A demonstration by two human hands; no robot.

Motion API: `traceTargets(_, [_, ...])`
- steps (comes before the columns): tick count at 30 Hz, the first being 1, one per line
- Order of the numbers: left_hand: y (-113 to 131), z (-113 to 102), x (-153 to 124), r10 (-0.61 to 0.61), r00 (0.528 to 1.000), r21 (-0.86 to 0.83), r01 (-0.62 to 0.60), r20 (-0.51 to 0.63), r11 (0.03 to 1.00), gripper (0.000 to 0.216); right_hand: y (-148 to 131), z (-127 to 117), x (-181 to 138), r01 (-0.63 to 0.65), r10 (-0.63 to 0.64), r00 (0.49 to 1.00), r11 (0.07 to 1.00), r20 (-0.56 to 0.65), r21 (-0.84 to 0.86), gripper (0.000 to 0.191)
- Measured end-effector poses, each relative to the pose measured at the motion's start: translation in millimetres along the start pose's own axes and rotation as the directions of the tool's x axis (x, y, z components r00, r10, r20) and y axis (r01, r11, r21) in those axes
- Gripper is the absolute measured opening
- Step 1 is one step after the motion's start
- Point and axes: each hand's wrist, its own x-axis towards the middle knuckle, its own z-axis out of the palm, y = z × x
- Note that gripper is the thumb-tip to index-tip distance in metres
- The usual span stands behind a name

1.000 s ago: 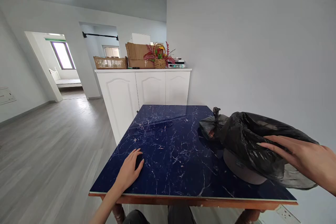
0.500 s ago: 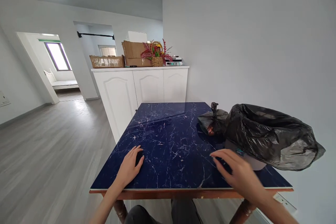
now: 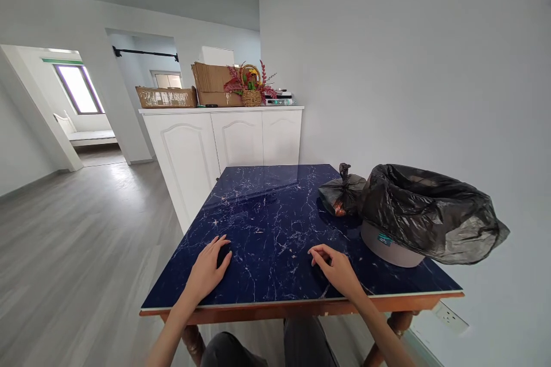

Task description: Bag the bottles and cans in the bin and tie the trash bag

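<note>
My left hand (image 3: 207, 270) lies palm down on the dark blue, marble-patterned table (image 3: 262, 229), fingers stretched out and thumb apart, holding nothing. My right hand (image 3: 334, 268) is over the right half of the table, fingers curled in and thumb against them; nothing shows in it. To its right stands a light grey bin (image 3: 394, 249) with a small teal label, lined with a black plastic bag (image 3: 426, 206) whose loose edge hangs over the rim. Behind my right hand sits a knotted black plastic bag (image 3: 342, 192) with something reddish showing through.
A white cabinet (image 3: 236, 137) stands beyond the table, bearing cardboard boxes (image 3: 166, 97) and a wicker basket of flowers (image 3: 252, 96). The grey wall (image 3: 408, 69) runs along the right, with a socket strip (image 3: 450, 318) low down. Wooden floor (image 3: 94, 241) extends left.
My right hand has moved left, away from the bin, and its fingers have curled together. My left hand stays flat on the table. The camera view has shifted slightly.
</note>
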Motion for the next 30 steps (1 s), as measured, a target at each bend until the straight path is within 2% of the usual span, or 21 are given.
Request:
traceTargets(6, [-0.2,-0.6,0.5,0.0,1.0,-0.007,0.0,0.006,1.0,0.043,4.5,-0.4,0.9,-0.012,0.013,0.999,0.999,-0.04,0.039,0.06])
traceTargets(30, [9.2,-7.6,-0.2,-0.022,0.999,-0.01,0.022,0.025,1.0,0.043,3.9,-2.6,-1.7,-0.005,0.009,0.999,0.997,-0.053,0.075,0.058])
